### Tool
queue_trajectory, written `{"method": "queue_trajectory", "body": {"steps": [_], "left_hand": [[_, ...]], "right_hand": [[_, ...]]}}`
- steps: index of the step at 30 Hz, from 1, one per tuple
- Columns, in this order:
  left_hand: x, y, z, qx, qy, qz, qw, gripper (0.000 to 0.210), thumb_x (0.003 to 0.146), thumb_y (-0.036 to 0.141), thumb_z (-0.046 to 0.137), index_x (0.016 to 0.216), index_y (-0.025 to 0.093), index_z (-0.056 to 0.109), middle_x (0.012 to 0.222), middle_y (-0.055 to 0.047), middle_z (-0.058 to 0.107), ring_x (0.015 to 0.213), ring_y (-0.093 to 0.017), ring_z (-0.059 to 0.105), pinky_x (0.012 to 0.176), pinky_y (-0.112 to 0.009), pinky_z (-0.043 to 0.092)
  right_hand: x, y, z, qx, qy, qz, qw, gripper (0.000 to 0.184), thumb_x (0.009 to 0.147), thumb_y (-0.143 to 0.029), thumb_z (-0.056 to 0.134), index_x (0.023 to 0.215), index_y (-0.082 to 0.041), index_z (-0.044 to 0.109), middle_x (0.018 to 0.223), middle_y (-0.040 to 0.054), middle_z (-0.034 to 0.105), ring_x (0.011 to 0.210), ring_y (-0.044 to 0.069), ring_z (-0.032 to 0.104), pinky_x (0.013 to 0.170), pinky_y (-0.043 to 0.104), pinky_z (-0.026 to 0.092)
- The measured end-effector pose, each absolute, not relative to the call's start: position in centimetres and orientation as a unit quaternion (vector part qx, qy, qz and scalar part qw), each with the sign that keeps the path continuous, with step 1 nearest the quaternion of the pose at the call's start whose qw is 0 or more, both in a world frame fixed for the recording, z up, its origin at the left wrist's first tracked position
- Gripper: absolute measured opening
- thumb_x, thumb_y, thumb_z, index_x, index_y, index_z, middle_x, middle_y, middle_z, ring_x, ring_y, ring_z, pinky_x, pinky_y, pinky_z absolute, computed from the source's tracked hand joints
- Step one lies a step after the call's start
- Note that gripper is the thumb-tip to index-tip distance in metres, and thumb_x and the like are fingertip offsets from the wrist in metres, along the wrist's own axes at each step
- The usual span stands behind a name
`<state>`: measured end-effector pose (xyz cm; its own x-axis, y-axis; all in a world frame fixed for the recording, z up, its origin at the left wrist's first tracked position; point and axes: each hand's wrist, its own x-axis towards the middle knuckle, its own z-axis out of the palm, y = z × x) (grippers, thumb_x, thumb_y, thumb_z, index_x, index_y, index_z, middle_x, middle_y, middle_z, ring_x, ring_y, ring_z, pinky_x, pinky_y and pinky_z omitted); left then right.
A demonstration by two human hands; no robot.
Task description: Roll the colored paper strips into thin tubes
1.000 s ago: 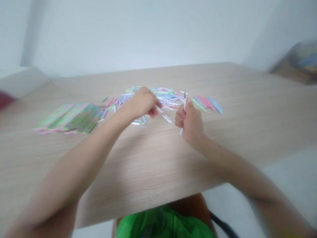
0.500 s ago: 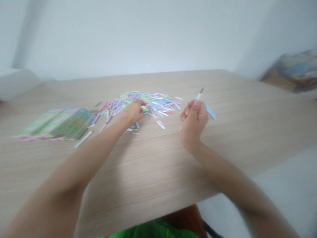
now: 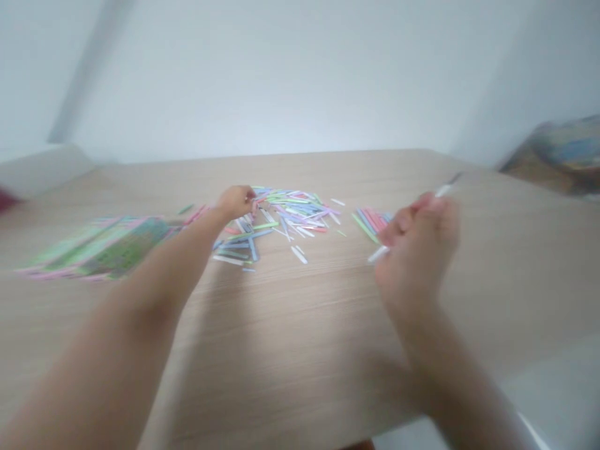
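A loose pile of thin pastel strips [image 3: 300,206], in white, green, blue, purple and pink, lies at the middle of the table. Over its left side is my left hand [image 3: 238,201], fingers bent down and slightly apart at the strips, with nothing plainly between them. Several blue and white strips [image 3: 234,245] lie just below that hand. Farther right, my right hand [image 3: 419,240] is closed round a slim white pen-like stick [image 3: 444,190] with a dark tip; motion blurs it. Beside its fingers lies a small row of pink, green and blue strips [image 3: 370,220], partly hidden by the hand.
Flat green packs with pink edges [image 3: 98,247] lie on the left of the wooden table [image 3: 290,350], partly behind my left forearm. A pale wall [image 3: 290,81] stands behind the table. A blurred colourful object [image 3: 562,150] is at the far right.
My left hand has shifted left over the pile. My right hand, still round the white stick, has moved right and nearer, uncovering the small row of strips. The view has shifted slightly.
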<state>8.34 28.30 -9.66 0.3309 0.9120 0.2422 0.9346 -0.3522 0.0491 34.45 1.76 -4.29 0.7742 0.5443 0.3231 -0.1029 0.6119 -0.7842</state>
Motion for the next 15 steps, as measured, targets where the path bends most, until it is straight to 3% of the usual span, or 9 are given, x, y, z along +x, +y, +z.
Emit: {"method": "queue_trajectory", "body": {"steps": [3, 8, 12, 15], "left_hand": [[7.7, 30.1, -8.8, -0.793, -0.601, -0.096, 0.041, 0.051, 0.073, 0.024, 0.058, 0.122, 0.016, 0.071, 0.122, -0.01, 0.074, 0.111, -0.027, 0.067, 0.094, -0.029, 0.05], [7.5, 32.6, -8.5, -0.775, -0.63, -0.052, 0.031, 0.048, 0.07, 0.03, 0.062, 0.116, 0.02, 0.076, 0.113, -0.006, 0.078, 0.106, -0.026, 0.069, 0.087, -0.026, 0.051], [8.1, 34.2, -8.9, -0.766, -0.641, -0.033, 0.04, 0.045, 0.071, 0.034, 0.061, 0.111, 0.02, 0.078, 0.106, -0.007, 0.079, 0.104, -0.027, 0.07, 0.084, -0.026, 0.051], [8.9, 35.2, -9.4, -0.774, -0.632, -0.019, 0.038, 0.044, 0.073, 0.032, 0.059, 0.111, 0.02, 0.079, 0.109, -0.008, 0.078, 0.103, -0.026, 0.07, 0.083, -0.026, 0.051]], "right_hand": [[35.5, -0.8, -3.1, -0.374, -0.244, 0.208, 0.87, 0.022, 0.085, -0.017, 0.051, 0.065, -0.023, 0.045, 0.053, -0.0069, 0.027, 0.041, 0.009, 0.021, 0.038, 0.024, 0.017], [37.5, -2.9, -2.8, -0.37, -0.208, 0.189, 0.886, 0.03, 0.068, -0.023, 0.047, 0.044, -0.022, 0.029, 0.051, -0.0036, 0.01, 0.041, 0.009, 0.01, 0.039, 0.032, 0.004], [38.0, -1.8, -3.7, -0.396, -0.218, 0.167, 0.876, 0.04, 0.071, -0.026, 0.047, 0.044, -0.02, 0.018, 0.048, -0.0022, 0.006, 0.042, 0.01, 0.005, 0.043, 0.033, -0.001], [37.3, -0.2, -5.8, -0.394, -0.255, 0.143, 0.871, 0.042, 0.077, -0.032, 0.048, 0.046, -0.022, 0.021, 0.046, -0.0034, 0.01, 0.041, 0.011, 0.009, 0.043, 0.032, 0.002]]}}
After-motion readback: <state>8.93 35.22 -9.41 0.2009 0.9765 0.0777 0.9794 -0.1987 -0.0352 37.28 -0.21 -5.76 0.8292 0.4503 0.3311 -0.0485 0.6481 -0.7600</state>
